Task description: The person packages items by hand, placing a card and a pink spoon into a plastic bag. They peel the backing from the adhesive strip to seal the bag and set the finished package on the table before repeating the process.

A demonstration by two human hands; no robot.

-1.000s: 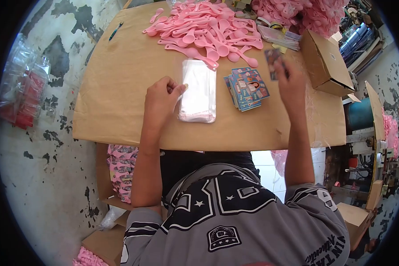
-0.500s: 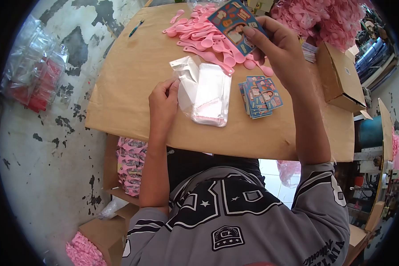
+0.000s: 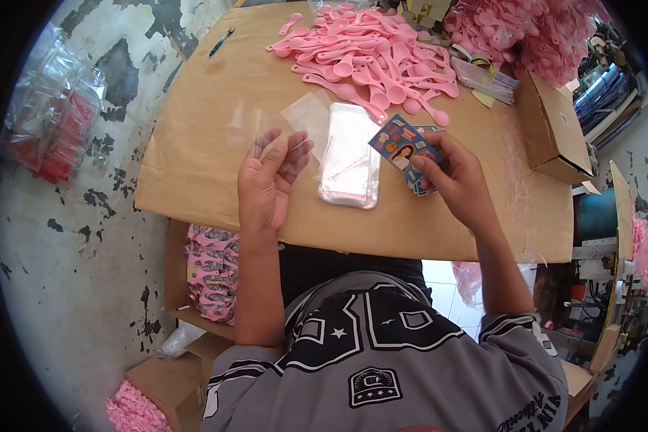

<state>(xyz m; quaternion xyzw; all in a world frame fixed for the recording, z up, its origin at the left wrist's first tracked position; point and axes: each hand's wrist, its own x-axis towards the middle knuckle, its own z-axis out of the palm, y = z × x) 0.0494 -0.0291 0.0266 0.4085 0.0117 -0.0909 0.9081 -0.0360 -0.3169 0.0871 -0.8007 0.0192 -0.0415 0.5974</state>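
A printed blue card [image 3: 404,149] is pinched between the thumb and fingers of my right hand [image 3: 457,176]. Beneath that card, partly covered, lies a pile of similar cards [image 3: 419,189]. My left hand [image 3: 270,180], palm turned up with the fingers curled, holds a clear plastic bag [image 3: 246,128] that is hard to see against the table. Between my hands rests a stack of clear plastic bags [image 3: 349,162]. Another loose bag [image 3: 306,119] lies beside the stack. Behind them spreads a heap of pink plastic spoons [image 3: 381,65].
A pen [image 3: 221,42] lies at the table's far left. Along the right edge stands a cardboard box [image 3: 554,129], with a big bundle of pink spoons [image 3: 522,36] behind it. Packed pink items [image 3: 213,273] fill a box below the table.
My right hand has come down and nearer with the card, from over the spoons to above the card pile. The left hand has turned palm up, lifting a bag away from the stack.
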